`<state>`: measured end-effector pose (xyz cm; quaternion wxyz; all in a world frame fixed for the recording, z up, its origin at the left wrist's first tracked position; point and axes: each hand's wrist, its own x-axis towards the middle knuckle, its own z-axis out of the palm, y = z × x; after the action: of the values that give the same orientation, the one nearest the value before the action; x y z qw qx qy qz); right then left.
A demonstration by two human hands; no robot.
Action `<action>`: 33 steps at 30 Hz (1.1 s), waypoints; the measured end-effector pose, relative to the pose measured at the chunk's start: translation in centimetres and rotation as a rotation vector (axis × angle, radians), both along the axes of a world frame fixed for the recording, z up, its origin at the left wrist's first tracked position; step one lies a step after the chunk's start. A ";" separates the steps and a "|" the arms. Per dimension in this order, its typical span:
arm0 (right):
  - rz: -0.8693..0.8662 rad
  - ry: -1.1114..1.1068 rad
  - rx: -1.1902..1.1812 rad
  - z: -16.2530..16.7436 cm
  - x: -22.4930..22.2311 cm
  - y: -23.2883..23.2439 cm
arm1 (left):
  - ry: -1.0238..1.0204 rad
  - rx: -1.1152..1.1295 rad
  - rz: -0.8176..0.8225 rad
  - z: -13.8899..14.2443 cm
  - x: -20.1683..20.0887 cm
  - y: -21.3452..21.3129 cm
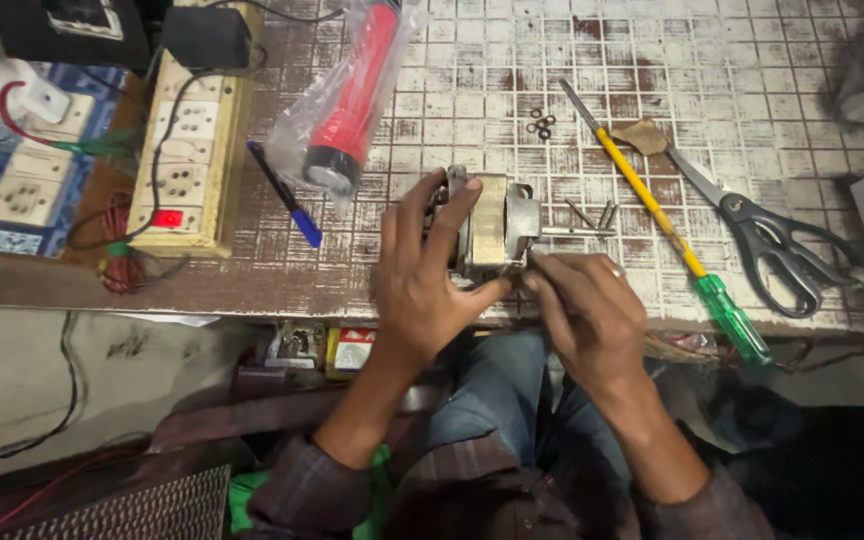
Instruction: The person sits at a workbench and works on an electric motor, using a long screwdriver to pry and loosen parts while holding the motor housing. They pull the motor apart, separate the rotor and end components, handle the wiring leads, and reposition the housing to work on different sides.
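- Left hand [422,290] fingers spread, clasping the small motor [487,225] on the surface [752,70].
- Right hand [587,315] fingers pinch its near edge.
- Bolts [592,213], washers [541,124] and screwdriver [652,200] lie loose: I judge assembly unfinished.

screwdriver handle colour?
Translucent green handle on the screwdriver, with a yellow shaft; clearest in the head view, right of the hands.

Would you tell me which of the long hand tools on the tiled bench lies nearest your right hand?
The yellow-shafted screwdriver with the green handle: its shaft passes just beside the right hand. The black-handled scissors lie beyond it, and the blue-capped pen sits left of the left hand.
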<state>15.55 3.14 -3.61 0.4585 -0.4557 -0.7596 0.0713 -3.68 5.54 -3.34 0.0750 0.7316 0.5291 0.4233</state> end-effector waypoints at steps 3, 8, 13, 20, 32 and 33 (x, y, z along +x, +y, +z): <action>0.005 0.070 -0.005 -0.3 -0.6 0.7 | -0.023 0.044 -0.003 -0.1 0.4 -0.3; 0.080 0.100 -0.014 -0.4 0.1 0.8 | -0.016 0.040 -0.025 -0.3 0.4 -0.4; 0.104 0.147 -0.058 -0.9 0.5 1.2 | -0.009 0.032 -0.017 -0.4 0.7 -0.6; 0.083 0.206 -0.028 -1.3 0.2 0.5 | -0.004 0.044 -0.041 0.2 0.8 -0.7; -0.706 -0.438 -0.248 2.8 11.8 -5.8 | -0.066 0.039 -0.220 1.9 -0.6 1.4; -0.669 -0.397 -0.262 2.6 12.8 -5.9 | -0.061 0.043 -0.252 1.9 -0.7 1.7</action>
<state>28.30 -2.76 -1.03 0.2387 -0.7371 -0.6278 -0.0749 -4.35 7.24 -1.39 0.1279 0.7807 0.4211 0.4437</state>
